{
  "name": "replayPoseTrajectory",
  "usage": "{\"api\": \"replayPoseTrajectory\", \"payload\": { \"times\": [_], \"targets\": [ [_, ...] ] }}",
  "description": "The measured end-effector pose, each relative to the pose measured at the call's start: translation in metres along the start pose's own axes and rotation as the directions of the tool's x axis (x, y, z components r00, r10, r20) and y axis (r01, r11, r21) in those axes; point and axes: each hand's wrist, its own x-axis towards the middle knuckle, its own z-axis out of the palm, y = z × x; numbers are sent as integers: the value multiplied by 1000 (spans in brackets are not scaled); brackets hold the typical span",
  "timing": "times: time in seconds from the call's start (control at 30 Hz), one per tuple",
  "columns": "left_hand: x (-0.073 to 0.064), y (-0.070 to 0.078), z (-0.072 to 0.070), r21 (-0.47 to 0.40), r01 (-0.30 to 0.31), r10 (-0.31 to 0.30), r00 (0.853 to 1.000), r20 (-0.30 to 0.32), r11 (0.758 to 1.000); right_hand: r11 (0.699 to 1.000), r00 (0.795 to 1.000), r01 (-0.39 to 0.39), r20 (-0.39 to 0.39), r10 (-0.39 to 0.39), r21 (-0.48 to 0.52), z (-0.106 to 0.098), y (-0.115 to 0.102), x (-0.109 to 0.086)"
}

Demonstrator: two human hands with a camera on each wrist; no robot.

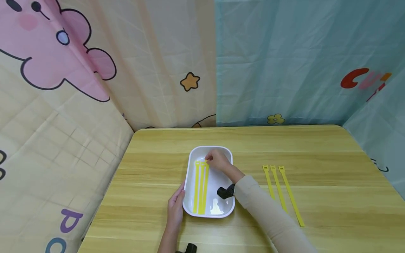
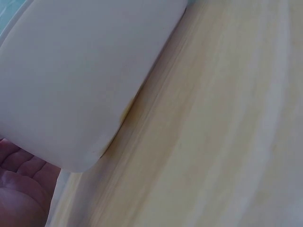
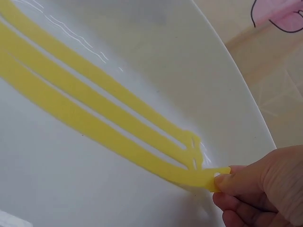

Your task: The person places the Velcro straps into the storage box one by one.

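In the head view, a white rectangular tray (image 1: 224, 211) stands on the table with three yellow cable ties lying lengthwise along its left half. My right hand (image 1: 218, 160) reaches over the tray's right side. Its thumb and a finger pinch the slotted head of the rightmost cable tie (image 3: 203, 178), which bends up slightly at that end. Two other cable ties (image 3: 137, 106) lie close alongside, flat on the tray floor. My left hand (image 1: 175, 204) rests against the tray's outer left wall; in the left wrist view its palm (image 2: 23, 191) shows and the fingertips are hidden behind the tray.
Three more yellow cable ties (image 1: 280, 189) lie on the wooden table (image 1: 152, 168) right of the tray, partly behind my right sleeve (image 1: 265, 207). Black wrist cameras (image 1: 226, 192) sit on both wrists. Printed curtains (image 1: 164, 63) hang behind the table.
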Motion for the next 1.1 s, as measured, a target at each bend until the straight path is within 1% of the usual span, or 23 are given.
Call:
{"api": "replayPoseTrajectory", "payload": {
  "times": [0.43,0.6,0.87,1.1],
  "targets": [
    [0,0,0,5,12,-12,1000,-2,1000,999,1000,-6,-19,6,-39,0,0,0],
    [0,-1,0,8,8,-8,1000,-2,1000,999,1000,-14,-19,13,-49,1,0,0],
    [1,-1,0,3,-1,1,1000,0,1000,997,999,-3,-38,0,-72,1,0,0],
    [0,0,0,14,9,-9,1000,-7,1000,997,999,-1,-53,-3,-74,1,0,0]
  ]
}}
